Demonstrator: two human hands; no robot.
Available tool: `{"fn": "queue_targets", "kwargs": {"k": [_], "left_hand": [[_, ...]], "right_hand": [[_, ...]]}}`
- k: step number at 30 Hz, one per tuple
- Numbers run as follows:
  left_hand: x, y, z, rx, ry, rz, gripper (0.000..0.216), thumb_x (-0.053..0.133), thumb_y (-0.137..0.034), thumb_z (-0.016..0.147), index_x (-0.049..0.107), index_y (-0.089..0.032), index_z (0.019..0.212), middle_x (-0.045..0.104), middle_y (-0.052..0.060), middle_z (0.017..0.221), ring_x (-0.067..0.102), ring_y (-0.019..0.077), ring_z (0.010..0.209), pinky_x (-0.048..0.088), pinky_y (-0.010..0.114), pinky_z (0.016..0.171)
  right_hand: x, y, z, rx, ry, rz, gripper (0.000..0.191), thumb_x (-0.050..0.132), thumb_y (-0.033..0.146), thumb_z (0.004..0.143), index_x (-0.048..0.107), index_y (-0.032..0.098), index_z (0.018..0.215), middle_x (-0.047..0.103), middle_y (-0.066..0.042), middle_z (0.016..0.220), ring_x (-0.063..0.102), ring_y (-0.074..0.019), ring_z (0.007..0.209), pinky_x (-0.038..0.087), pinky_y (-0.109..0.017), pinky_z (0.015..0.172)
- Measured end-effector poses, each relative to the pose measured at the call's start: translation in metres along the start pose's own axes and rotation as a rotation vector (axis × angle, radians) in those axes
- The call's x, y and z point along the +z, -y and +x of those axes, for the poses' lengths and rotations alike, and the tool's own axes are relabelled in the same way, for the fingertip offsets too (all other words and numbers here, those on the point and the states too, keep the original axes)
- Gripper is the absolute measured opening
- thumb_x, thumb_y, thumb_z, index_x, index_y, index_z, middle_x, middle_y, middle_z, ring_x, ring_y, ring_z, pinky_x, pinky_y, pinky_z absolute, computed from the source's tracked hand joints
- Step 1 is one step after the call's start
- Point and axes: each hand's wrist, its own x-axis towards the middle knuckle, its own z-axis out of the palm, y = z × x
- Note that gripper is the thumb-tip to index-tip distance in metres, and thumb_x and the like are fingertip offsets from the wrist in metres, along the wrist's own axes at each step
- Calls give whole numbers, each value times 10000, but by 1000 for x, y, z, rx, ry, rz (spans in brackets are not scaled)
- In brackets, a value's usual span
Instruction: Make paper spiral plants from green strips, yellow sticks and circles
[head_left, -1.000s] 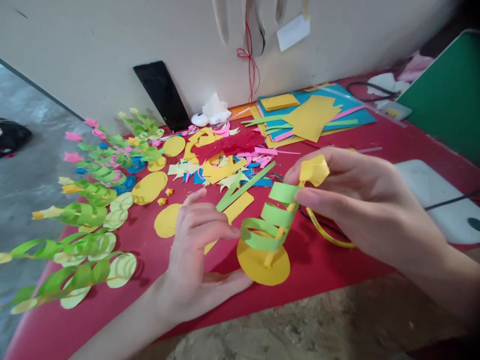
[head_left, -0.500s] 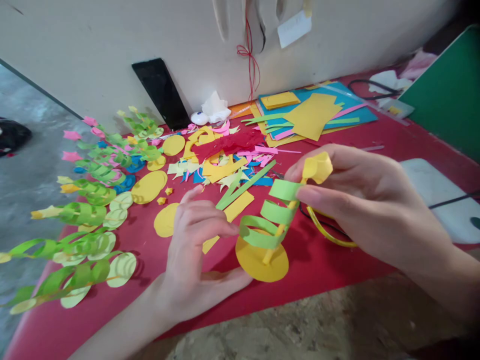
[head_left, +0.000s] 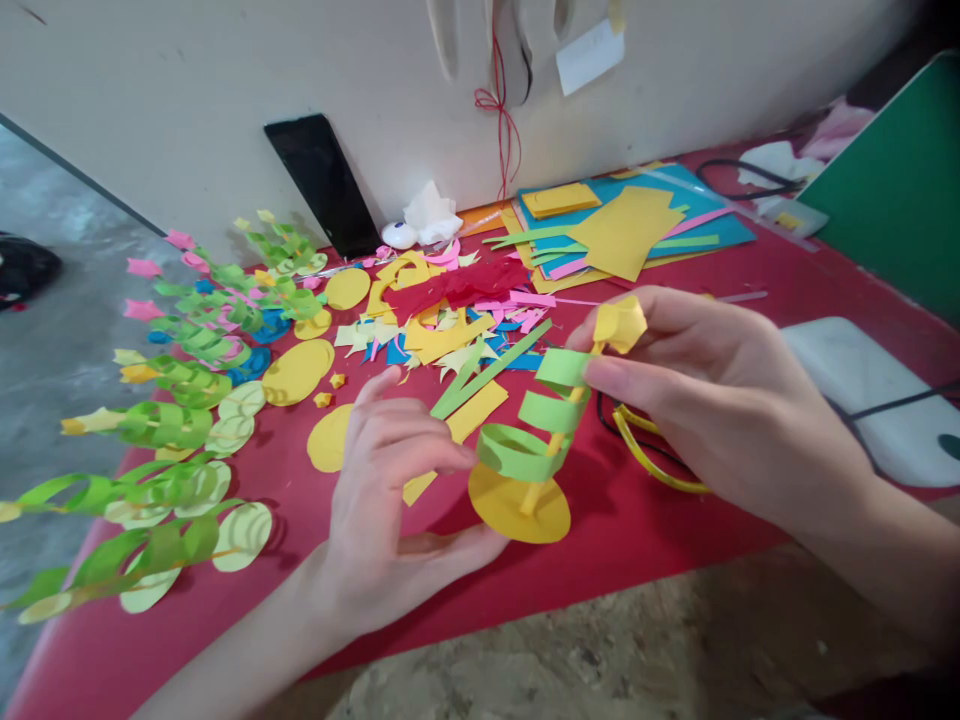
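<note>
My right hand [head_left: 720, 400] pinches the top of a paper flower [head_left: 544, 430]: a green spiral strip around a yellow stem, with a yellow bud [head_left: 619, 324] on top and a round yellow base [head_left: 517, 505]. It hangs tilted just above the red table [head_left: 637, 520]. My left hand [head_left: 390, 490] is closed in a pinch at the lower end of the green spiral, thumb under the yellow base.
Several finished paper flowers [head_left: 172, 430] lie in rows at the left. Paper scraps [head_left: 442, 310] and yellow discs [head_left: 298, 372] fill the middle. Coloured paper sheets [head_left: 622, 230] lie at the back, scissors with yellow handles [head_left: 645, 450] under my right hand, a white pad [head_left: 862, 390] at right.
The flower and both hands have shifted slightly left and up. The grip on it is unchanged.
</note>
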Motion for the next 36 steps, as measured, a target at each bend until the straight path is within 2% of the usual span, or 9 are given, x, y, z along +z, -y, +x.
{"fn": "queue_targets", "kwargs": {"k": [6,16,30,33,36], "left_hand": [[0,-1,1,34,12,18,313,735,-196,549,525,-162,778,489,-40,763,471,109,743,274,431,1016],[-4,-3,3,111,-22,83,344,754,-210,523,513,-160,764,481,-28,761,478,118,746,299,494,995],[-1,-1,0,107,-21,105,364,754,-208,516,509,-175,784,494,-37,750,479,125,738,308,508,984],[1,2,2,112,-22,106,383,764,-212,518,513,-184,806,492,-32,746,476,128,721,325,489,970],[0,4,4,91,-28,123,481,803,-299,476,506,-182,835,478,-28,755,472,130,713,341,479,952]], "right_hand": [[1,-1,1,25,16,22,148,619,181,735,552,198,865,536,14,738,571,-84,684,508,-181,612],[0,-1,0,25,35,5,114,592,147,753,546,198,844,538,13,749,578,-95,701,510,-208,645],[1,-1,1,38,38,-29,113,585,146,756,543,209,839,565,17,773,585,-100,723,500,-196,644],[0,1,2,-12,4,-79,129,590,164,752,542,207,864,576,10,810,583,-112,739,500,-216,655],[-2,-2,7,-152,-109,-280,125,626,197,717,567,183,827,583,2,805,561,-105,719,476,-202,643]]}}
